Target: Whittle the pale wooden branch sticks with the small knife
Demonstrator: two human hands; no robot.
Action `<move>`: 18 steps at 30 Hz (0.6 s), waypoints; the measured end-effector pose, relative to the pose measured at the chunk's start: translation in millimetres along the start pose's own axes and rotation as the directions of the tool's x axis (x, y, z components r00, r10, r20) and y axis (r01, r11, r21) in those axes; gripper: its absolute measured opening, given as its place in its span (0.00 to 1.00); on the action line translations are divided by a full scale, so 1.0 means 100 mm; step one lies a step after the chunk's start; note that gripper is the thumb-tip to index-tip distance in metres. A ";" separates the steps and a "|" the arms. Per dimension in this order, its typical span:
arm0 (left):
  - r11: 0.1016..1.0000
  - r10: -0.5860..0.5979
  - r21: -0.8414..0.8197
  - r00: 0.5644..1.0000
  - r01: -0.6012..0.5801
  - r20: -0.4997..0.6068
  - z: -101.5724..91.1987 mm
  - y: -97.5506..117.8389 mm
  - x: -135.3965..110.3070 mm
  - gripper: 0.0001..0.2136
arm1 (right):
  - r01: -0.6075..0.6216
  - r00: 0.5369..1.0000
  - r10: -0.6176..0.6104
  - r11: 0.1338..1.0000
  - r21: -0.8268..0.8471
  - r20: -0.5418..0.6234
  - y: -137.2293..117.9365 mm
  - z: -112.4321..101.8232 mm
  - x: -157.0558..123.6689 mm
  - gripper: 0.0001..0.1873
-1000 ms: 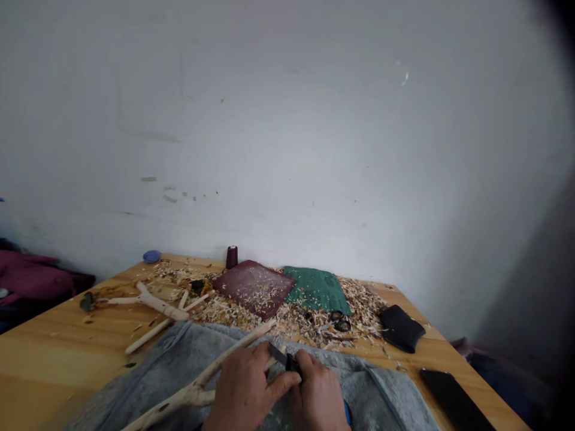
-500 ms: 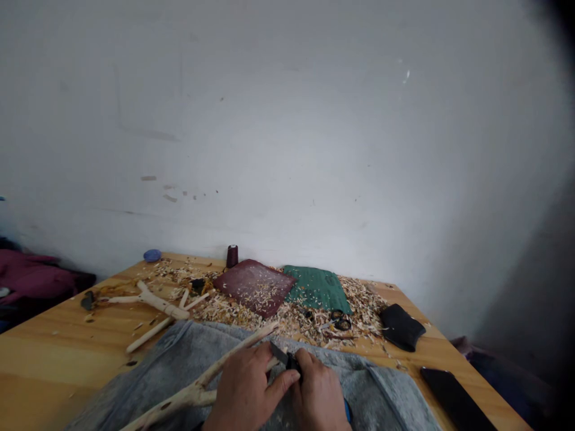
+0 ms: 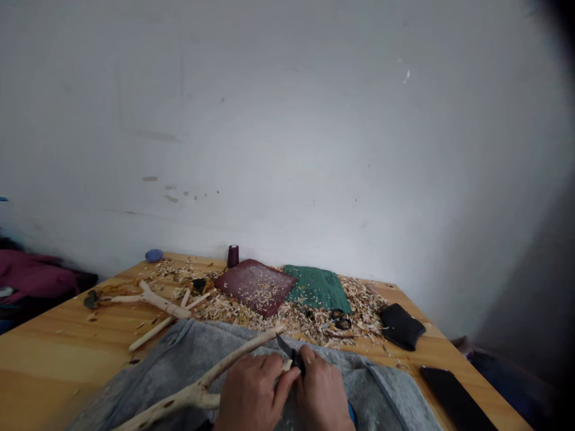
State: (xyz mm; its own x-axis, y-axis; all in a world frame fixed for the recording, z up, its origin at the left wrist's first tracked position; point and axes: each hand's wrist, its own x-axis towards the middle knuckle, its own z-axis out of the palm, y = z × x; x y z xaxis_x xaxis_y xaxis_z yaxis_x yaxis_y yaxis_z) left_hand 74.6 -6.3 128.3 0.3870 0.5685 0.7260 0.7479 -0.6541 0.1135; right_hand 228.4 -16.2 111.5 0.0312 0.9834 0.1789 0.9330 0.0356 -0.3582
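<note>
A peeled, forked branch (image 3: 179, 400) lies over a grey cloth (image 3: 157, 365) in front of me. My left hand (image 3: 251, 389) is wrapped round the branch's shorter prong, whose pale tip shows past the fingers. In my right hand (image 3: 321, 389) is a knife (image 3: 287, 348) with a dark handle, its blade pointing up and left. My left thumb rests against the handle end near the prong's tip. Some blue shows beside my right wrist, mostly hidden.
Wood shavings (image 3: 224, 309) surround a maroon sheet (image 3: 256, 284), a green sheet (image 3: 317, 287) and scissors (image 3: 339, 320). Another peeled branch (image 3: 162, 304) lies left. A thread spool (image 3: 232, 256) stands by the wall. A black curved object (image 3: 402, 326) and a phone (image 3: 458, 398) lie right.
Both hands have shifted slightly right and down. The knife blade has moved a little to the right, and the prong's tip now shows beyond my left fingers.
</note>
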 end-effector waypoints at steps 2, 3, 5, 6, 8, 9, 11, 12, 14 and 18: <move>1.000 0.020 0.019 0.999 -0.019 -0.039 0.02 0.01 0.00 0.19 | -0.024 1.000 0.024 1.000 -0.002 -0.006 0.01 0.00 0.01 0.10; 1.000 0.018 0.018 0.999 -0.017 -0.042 0.02 0.01 0.00 0.20 | -0.023 0.999 0.023 1.000 -0.003 -0.025 0.03 0.00 0.01 0.10; 1.000 -0.007 0.012 0.999 0.008 -0.032 0.02 -0.02 0.02 0.22 | 0.007 0.998 -0.007 1.000 0.004 -0.070 0.05 0.04 0.00 0.10; 1.000 -0.022 0.010 0.999 0.022 -0.024 0.02 -0.04 0.03 0.22 | 0.033 0.995 -0.032 0.999 0.012 -0.093 0.07 0.06 0.00 0.10; 0.999 -0.047 0.000 0.999 0.047 0.003 0.01 -0.08 0.05 0.22 | 0.101 0.986 -0.097 0.995 0.024 -0.134 0.08 0.11 -0.02 0.09; 0.998 -0.057 -0.004 0.998 0.058 0.019 0.01 -0.09 0.05 0.23 | 0.135 0.979 -0.130 0.991 0.024 -0.155 0.09 0.13 -0.02 0.08; 0.997 -0.079 -0.008 0.996 0.080 0.050 0.00 -0.11 0.05 0.22 | 0.183 0.965 -0.177 0.983 0.013 -0.194 0.09 0.16 -0.03 0.06; 0.996 -0.094 -0.008 0.993 0.094 0.065 -0.01 -0.11 0.05 0.21 | 0.198 0.959 -0.192 0.980 0.010 -0.207 0.09 0.17 -0.04 0.06; 0.992 -0.123 -0.012 0.988 0.124 0.094 -0.02 -0.10 0.05 0.18 | 0.213 0.953 -0.205 0.977 0.011 -0.221 0.09 0.19 -0.04 0.05; 0.988 -0.141 -0.046 0.983 0.147 0.114 -0.04 -0.08 0.05 0.12 | 0.211 0.949 -0.203 0.977 0.010 -0.242 0.12 0.21 -0.03 0.06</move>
State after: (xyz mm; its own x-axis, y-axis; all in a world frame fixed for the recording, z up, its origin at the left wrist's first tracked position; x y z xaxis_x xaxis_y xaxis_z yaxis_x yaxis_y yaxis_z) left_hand 68.6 -0.6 134.1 0.3364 0.7080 0.6209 0.7710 -0.5856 0.2501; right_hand 231.6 -14.9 87.6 -0.0729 0.8829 0.4638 0.9149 0.2443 -0.3213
